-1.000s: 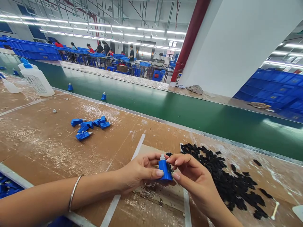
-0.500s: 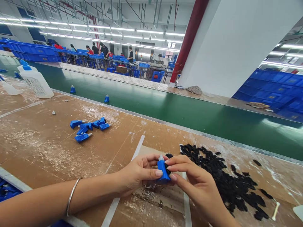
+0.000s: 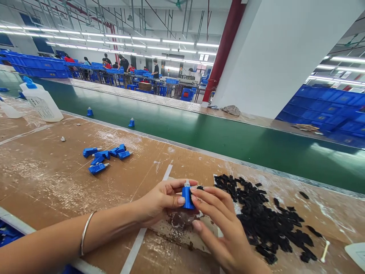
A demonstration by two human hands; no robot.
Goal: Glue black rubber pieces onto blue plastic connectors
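My left hand (image 3: 168, 198) pinches a small blue plastic part (image 3: 187, 198) upright between thumb and fingers. A pale grey tip (image 3: 187, 183) sticks up from its top. The fingertips of my right hand (image 3: 219, 220) rest on the part's right side, against a black piece that they mostly cover. My right thumb stands apart, touching nothing. Under both hands lies a wet, stained cardboard piece (image 3: 182, 232). To the right spreads a heap of small black strips (image 3: 262, 217). Several more blue parts (image 3: 98, 168) with pale tips lie on the table at left.
Beyond the cardboard-covered table (image 3: 71, 190) runs a green conveyor belt (image 3: 176, 129) with blue parts (image 3: 131, 122) standing on it. A white bottle (image 3: 42, 102) with a blue cap is at far left. A cotton swab (image 3: 325, 251) lies at right. People stand and sit in the background.
Both hands have shifted slightly left and up in view with the blue part. My right thumb has come off the part, while the right fingers still touch it.
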